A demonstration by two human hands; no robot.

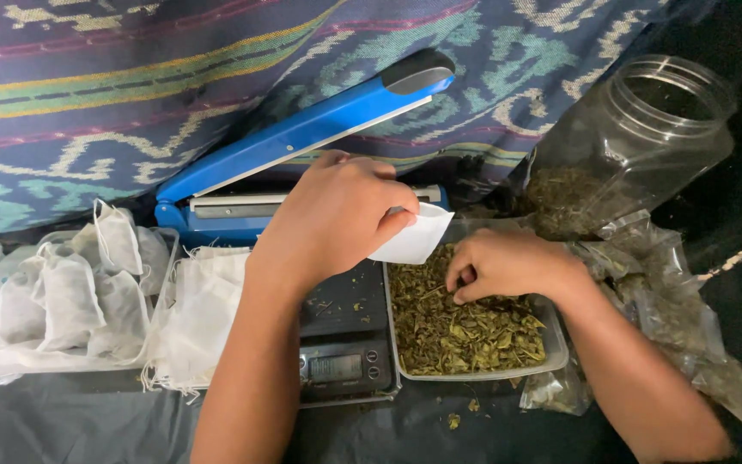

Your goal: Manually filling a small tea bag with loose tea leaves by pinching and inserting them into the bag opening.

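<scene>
My left hand (pixel 332 215) holds a small white filter bag (pixel 414 236) above the near corner of a clear tray of dried green leaves (pixel 553 339). My right hand (pixel 508 262) rests in the leaves with its fingers pinched together on some of them. A small digital scale (pixel 345 339) sits under my left forearm, just left of the tray.
A blue heat sealer (pixel 302 137) stands open behind the scale. A clear box of filled white bags (pixel 70 292) and a stack of flat bags (pixel 203 314) lie at the left. A tilted clear jar with leaves (pixel 629 146) and plastic pouches (pixel 689 335) lie at the right.
</scene>
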